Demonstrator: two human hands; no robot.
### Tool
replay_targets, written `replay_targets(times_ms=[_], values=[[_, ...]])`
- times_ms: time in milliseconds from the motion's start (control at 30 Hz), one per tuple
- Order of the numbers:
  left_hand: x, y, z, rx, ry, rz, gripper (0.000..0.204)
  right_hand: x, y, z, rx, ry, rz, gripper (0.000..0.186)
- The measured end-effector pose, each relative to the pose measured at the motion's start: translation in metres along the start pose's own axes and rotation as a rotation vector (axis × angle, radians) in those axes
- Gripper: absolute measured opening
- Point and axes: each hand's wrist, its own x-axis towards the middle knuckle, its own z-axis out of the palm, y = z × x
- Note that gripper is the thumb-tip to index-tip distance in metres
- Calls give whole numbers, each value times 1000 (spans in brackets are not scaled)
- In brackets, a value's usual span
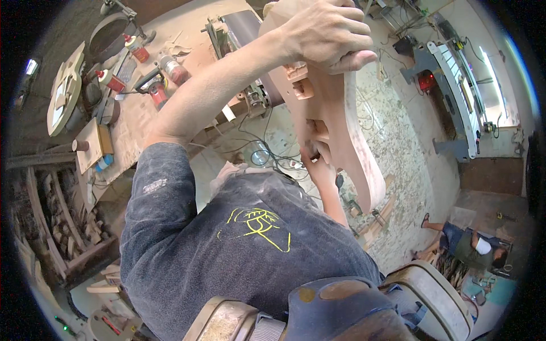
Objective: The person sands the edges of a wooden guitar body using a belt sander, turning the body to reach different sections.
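Observation:
A bare wooden guitar body [351, 128] is held up on edge in front of me, with several routed cavities facing my side. My left hand [330, 37] reaches over its upper end, closed, the fingers wrapped round the wood and partly hidden. Lower down, my right hand [319, 169] grips the body from the side, fingertips at the rim of a cavity. Behind the upper end stands a machine with a dark belt like a belt sander [244, 27]; whether the wood touches it I cannot tell.
On the workbench [133, 128] at left lie red-and-white bottles [136, 48], a red power tool [158, 94] and another guitar body [65, 91]. Cables [267, 142] cross the dusty floor. A grey-framed machine [455, 96] stands right; another person [472, 247] is at the lower right.

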Motion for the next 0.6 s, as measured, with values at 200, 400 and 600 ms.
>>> replay_targets(times_ms=[200,400,600], values=[[0,3,-6,31,-1,-77,21,0,-15,-19,-117,-21,47,50],[0,1,-3,-14,-28,-130,17,1,-27,-39,-123,-115,150,54],[-3,-6,1,-28,16,-122,15,-4,-32,-56,-76,-184,233,60]])
